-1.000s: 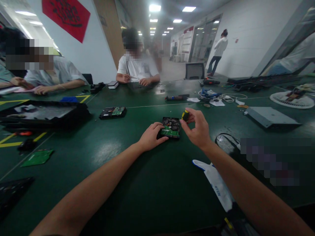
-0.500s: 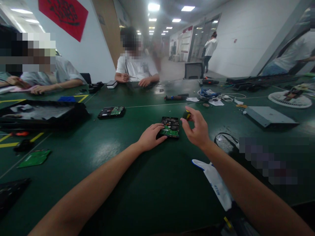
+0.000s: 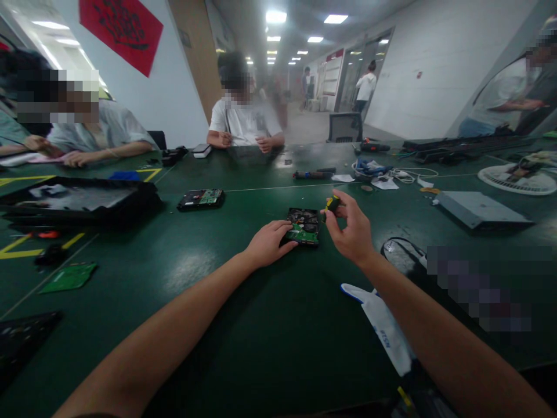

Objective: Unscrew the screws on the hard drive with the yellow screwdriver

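On the table [image 3: 261,337] lies the drive [image 3: 304,226]; the left hand [image 3: 268,242], thumb spread from fingers, touches its left side. Just right, the right hand [image 3: 351,230] pinches the tool [image 3: 333,203]; steady bracing probably helps control.

Bright ceiling lights [image 3: 275,16], dim tabletop [image 3: 243,313] (pale glare patch), hazy corridor [image 3: 300,121].

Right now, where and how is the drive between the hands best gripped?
Probably the left edge and near-left corner of the drive, from the left, where the left hand rests. The drive lies flat and low on the table, so its edges offer the hold; the right hand, holding a yellow-and-black handle, is by the right side.
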`<move>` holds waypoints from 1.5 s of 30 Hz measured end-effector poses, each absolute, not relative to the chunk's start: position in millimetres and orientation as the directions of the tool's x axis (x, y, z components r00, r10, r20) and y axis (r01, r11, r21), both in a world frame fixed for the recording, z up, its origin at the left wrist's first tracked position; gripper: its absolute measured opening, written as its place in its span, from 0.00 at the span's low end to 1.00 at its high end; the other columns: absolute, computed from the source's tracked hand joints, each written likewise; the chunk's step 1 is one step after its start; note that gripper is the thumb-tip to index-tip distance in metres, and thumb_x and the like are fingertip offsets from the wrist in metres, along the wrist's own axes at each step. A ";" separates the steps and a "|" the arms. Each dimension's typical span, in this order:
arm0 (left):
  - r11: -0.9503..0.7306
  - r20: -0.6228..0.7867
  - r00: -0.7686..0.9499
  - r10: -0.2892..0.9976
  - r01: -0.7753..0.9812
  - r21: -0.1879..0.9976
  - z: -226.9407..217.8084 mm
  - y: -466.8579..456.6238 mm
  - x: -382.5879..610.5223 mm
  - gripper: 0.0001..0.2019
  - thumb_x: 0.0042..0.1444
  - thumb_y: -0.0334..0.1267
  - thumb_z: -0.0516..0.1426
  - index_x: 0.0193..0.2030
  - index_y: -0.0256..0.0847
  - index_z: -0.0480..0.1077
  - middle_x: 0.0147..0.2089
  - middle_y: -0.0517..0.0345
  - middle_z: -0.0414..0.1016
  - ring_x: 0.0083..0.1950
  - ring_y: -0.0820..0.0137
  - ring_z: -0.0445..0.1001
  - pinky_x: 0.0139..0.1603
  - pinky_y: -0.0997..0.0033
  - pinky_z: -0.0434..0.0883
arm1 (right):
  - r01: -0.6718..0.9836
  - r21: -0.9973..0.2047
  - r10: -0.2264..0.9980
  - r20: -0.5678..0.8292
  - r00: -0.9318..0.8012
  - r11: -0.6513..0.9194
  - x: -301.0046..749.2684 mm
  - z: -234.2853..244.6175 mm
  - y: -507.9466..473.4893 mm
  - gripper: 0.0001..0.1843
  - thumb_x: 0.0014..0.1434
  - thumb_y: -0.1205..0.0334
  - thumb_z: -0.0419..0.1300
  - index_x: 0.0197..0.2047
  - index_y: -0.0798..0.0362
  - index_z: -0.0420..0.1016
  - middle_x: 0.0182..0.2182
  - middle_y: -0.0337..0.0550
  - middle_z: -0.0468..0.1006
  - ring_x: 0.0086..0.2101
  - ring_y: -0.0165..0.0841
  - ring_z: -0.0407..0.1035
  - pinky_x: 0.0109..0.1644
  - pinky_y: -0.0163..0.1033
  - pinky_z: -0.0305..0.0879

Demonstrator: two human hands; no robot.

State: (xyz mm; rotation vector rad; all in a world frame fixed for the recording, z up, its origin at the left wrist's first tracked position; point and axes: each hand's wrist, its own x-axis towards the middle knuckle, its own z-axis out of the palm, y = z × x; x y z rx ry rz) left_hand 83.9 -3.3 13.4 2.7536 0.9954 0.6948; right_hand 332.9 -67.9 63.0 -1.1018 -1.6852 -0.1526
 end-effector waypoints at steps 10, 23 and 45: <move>-0.770 0.382 0.672 0.634 0.596 0.229 15.4 -6.0 84.9 0.25 0.68 0.54 0.57 0.64 0.41 0.71 0.66 0.44 0.73 0.67 0.52 0.71 0.67 0.47 0.70 | 0.727 -0.400 0.573 0.820 0.010 0.559 331.7 60.2 -60.7 0.27 0.68 0.60 0.60 0.69 0.46 0.64 0.55 0.53 0.74 0.43 0.42 0.77 0.49 0.53 0.80; -0.744 0.394 0.644 0.656 0.639 0.195 14.1 0.3 81.2 0.24 0.67 0.54 0.58 0.62 0.42 0.72 0.64 0.46 0.75 0.66 0.52 0.71 0.67 0.47 0.69 | 0.705 -0.433 0.563 0.825 0.058 0.562 330.4 55.1 -51.4 0.27 0.67 0.60 0.61 0.67 0.48 0.62 0.51 0.51 0.78 0.38 0.38 0.78 0.45 0.50 0.80; -0.724 0.436 0.589 0.680 0.634 0.271 9.0 1.5 79.2 0.23 0.68 0.53 0.58 0.62 0.40 0.73 0.64 0.46 0.74 0.65 0.54 0.72 0.67 0.50 0.71 | 0.720 -0.424 0.551 0.831 0.069 0.549 329.0 45.2 -43.2 0.35 0.65 0.59 0.65 0.71 0.47 0.60 0.60 0.55 0.75 0.42 0.41 0.80 0.49 0.53 0.81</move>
